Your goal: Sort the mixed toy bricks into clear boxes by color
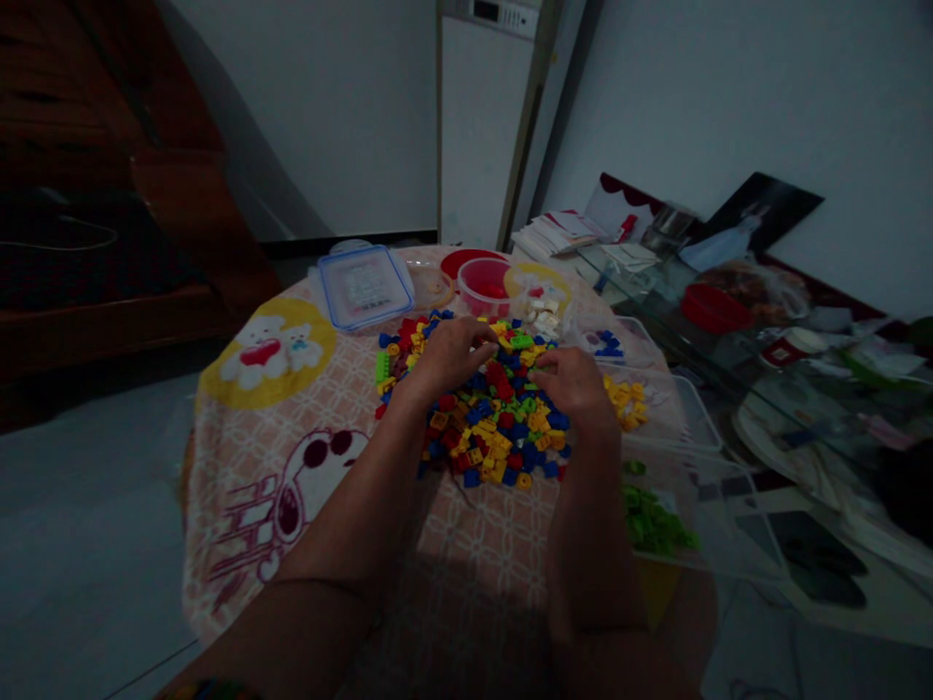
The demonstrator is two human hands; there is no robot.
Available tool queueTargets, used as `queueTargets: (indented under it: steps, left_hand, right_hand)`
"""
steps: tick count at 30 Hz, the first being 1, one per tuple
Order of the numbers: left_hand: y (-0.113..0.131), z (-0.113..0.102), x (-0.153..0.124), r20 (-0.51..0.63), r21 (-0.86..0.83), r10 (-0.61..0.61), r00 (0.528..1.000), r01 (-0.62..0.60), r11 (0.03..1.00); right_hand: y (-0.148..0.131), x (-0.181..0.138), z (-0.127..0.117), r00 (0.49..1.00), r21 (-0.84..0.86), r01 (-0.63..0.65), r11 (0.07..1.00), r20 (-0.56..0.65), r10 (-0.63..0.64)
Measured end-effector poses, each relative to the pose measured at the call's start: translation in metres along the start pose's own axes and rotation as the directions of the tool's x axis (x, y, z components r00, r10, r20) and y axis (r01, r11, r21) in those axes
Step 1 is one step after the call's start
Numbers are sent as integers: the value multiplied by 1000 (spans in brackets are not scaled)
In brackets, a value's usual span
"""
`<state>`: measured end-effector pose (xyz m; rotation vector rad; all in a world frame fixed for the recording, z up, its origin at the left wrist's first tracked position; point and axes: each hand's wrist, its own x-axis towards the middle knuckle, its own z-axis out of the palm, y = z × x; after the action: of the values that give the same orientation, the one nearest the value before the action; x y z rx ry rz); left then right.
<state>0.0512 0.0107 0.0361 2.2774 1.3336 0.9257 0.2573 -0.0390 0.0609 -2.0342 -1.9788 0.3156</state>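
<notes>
A heap of small toy building bricks (496, 442) in red, yellow, blue and green lies on the round table. My left hand (453, 352) is over the back left of the heap, its fingers bent and drawn together; what they hold, if anything, is too small and dark to make out. At the heap's right edge is my right hand (573, 381), fingers apart and pointing inward at the bricks, with no brick clearly visible in its grasp. Sorted by colour, green bricks (652, 520), yellow bricks (627, 401) and blue bricks (608, 343) sit in clear trays on the right.
A patterned cloth (466, 554) covers the table. Along its back stand a blue-rimmed lid (365, 287), a clear round tub (482, 282) with red inside, and whitish pieces (543, 316). A cluttered glass table (773, 389) adjoins on the right. A wooden bench (182, 209) is at left.
</notes>
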Motion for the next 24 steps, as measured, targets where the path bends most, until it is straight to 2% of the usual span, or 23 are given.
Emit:
queueTargets:
  steps: [7, 12, 19, 24]
  left_hand:
    - [-1, -1, -1, 1, -7, -15, 1000, 15, 1000]
    - [-2, 0, -2, 93, -8, -39, 995, 40, 999]
    - [-10, 7, -2, 267, 10, 49, 963, -53, 999]
    - [-8, 6, -2, 247, -67, 27, 969, -10, 998]
  right_hand:
    - [-28, 2, 16, 986, -162, 49, 986, 163, -22]
    - [-32, 5, 26, 969, -195, 109, 975, 239, -60]
    - [-21, 6, 25, 975, -93, 128, 987, 193, -108]
    - [-10, 10, 24, 991, 97, 101, 990, 76, -109]
